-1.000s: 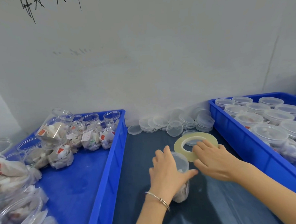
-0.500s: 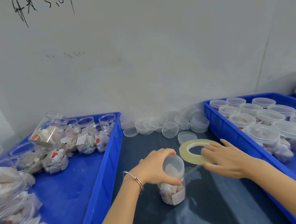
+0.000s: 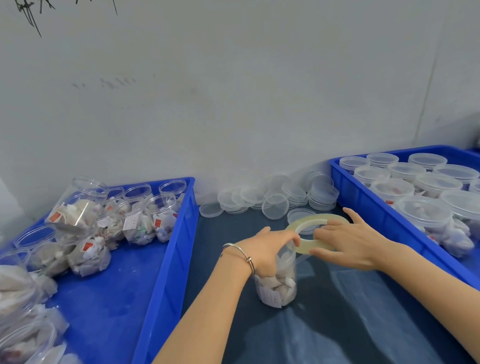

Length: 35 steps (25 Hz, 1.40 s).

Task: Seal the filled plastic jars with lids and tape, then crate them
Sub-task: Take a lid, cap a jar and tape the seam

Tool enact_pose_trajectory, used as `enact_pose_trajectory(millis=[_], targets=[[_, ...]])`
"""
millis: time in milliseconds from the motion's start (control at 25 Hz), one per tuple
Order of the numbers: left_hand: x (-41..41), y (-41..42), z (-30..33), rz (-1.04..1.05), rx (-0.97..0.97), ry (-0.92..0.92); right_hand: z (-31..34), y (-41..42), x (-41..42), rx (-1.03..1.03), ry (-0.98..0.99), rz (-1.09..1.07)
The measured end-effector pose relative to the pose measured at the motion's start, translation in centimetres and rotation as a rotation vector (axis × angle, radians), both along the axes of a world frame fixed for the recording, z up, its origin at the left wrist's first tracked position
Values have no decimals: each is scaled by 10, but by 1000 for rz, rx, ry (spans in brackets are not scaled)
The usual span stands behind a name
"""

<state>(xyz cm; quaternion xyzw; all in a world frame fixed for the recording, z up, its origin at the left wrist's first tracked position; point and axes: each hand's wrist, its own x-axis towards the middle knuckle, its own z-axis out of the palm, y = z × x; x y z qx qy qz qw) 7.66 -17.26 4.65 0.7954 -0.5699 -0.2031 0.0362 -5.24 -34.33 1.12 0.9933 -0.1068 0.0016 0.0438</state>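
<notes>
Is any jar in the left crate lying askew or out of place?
Yes. One open jar at the back of the left crate is tilted, leaning on top of the upright jars around it, its mouth pointing up and to the right. The others near it stand upright. Nothing looks spilled.

**Small packing workshop, hand-run**

Blue plastic crates of filled clear jars flank a dark desk set against a bare, scribbled wall. Loose lids are stacked along the desk's far edge beside a tape roll.
</notes>
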Motion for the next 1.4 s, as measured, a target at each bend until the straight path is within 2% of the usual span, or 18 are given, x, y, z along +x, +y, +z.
enact_pose_trajectory(millis=[120, 200, 240, 320, 400, 560, 720, 880, 960, 1200, 1400], targets=[[0, 2, -10, 32, -55, 95, -2, -2, 0, 109, 12, -33], [-9, 2, -22, 119, -160, 153, -3, 1, 1, 109, -10, -49], [-15, 0, -29, 173, -242, 131, -4, 3, 2, 100, -20, -57], [-24, -6, -44, 258, -401, -25, -6, 9, 6, 91, -45, -93], [-28, -10, -55, 306, -486, -153, -8, 14, 8, 77, -83, -152], [-27, -10, -59, 350, -511, -171, -15, 24, 11, -20, -134, -229], [-28, -8, -57, 383, -589, -146, -16, 31, 17, -14, -155, -243], [-32, -9, -57, 392, -596, -216, -16, 34, 19, -10, -173, -245], [-33, -9, -56, 425, -566, -164, -15, 33, 17, -10, -178, -254], [-37, -10, -48, 472, -349, -87, -15, 38, 10, -21, -178, -253], [-44, -14, -57, 527, -440, -196, -14, 44, 13, -5, -182, -257]])
